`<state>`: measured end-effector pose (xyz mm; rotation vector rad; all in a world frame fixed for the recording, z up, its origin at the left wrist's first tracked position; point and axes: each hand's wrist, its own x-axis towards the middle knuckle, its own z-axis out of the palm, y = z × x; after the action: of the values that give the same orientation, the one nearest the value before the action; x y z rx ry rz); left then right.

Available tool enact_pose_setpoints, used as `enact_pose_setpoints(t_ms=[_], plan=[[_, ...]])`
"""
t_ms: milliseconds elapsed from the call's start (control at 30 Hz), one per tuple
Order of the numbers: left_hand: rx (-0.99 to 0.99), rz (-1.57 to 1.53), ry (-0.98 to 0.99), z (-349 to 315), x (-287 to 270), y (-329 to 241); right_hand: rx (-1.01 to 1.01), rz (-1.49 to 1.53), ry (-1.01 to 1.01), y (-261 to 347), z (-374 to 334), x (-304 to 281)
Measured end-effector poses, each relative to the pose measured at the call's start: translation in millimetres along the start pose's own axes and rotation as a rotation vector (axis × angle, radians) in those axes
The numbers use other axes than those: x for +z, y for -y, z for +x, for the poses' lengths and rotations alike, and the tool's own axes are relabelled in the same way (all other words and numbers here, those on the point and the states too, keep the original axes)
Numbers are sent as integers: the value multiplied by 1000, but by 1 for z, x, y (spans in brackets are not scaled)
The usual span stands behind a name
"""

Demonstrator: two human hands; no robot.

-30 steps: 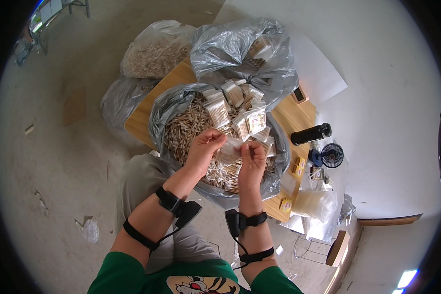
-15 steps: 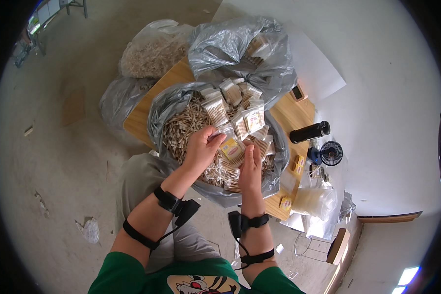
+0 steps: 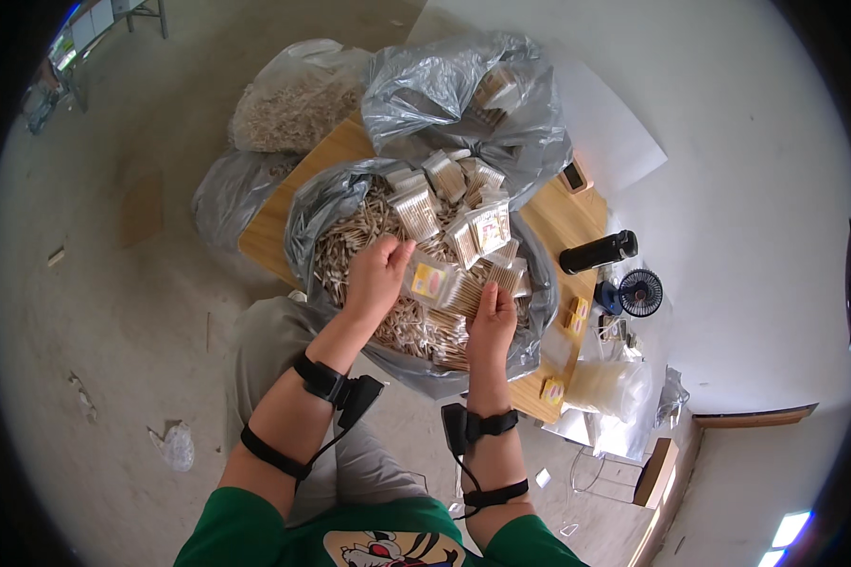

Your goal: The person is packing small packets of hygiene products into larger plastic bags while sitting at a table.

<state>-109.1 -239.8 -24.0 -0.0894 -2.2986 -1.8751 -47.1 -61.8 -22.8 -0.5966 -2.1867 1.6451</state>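
Note:
My left hand (image 3: 378, 276) is closed, its fingertips pinching the left end of a small clear plastic bag. A yellow card (image 3: 429, 280) shows through this bag. Beside the card, a row of wooden-stemmed cotton swabs (image 3: 464, 294) reaches toward my right hand (image 3: 493, 323), whose thumb and fingers grip its right end. How far the swabs sit within the bag I cannot tell. Both hands are over a large grey plastic sack (image 3: 298, 227) filled with loose cotton swabs (image 3: 345, 248). Several filled swab packets (image 3: 414, 210) lie on top of the pile.
Behind stands another grey sack (image 3: 416, 90) with packets inside, beside a clear sack of swabs (image 3: 298, 104). On the wooden table (image 3: 558, 222) at right are a black bottle (image 3: 598, 253), small yellow card stacks (image 3: 551, 390) and a pile of clear bags (image 3: 610, 389). A small fan (image 3: 640, 294) is beyond.
My left hand has moved slightly left and up with the bag. My right hand has shifted a little right, its fingers now curled round the swabs' end; the bag lies more level.

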Motion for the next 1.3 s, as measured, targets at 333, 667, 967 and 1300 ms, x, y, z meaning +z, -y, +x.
enact_pose_setpoints(t_ms=[333, 667, 967, 1300], plan=[[291, 149, -108, 3, -11, -20, -599, -602, -152, 30, 15, -13], [30, -146, -303, 8, -13, -17, 67, 169, 293, 0, -4, 26], [-128, -398, -320, 10, -14, -11, -801, -737, 183, 27, 27, 46], [-224, -511, -221, 7, -8, -7, 235, 656, 100, 45, -3, -35]])
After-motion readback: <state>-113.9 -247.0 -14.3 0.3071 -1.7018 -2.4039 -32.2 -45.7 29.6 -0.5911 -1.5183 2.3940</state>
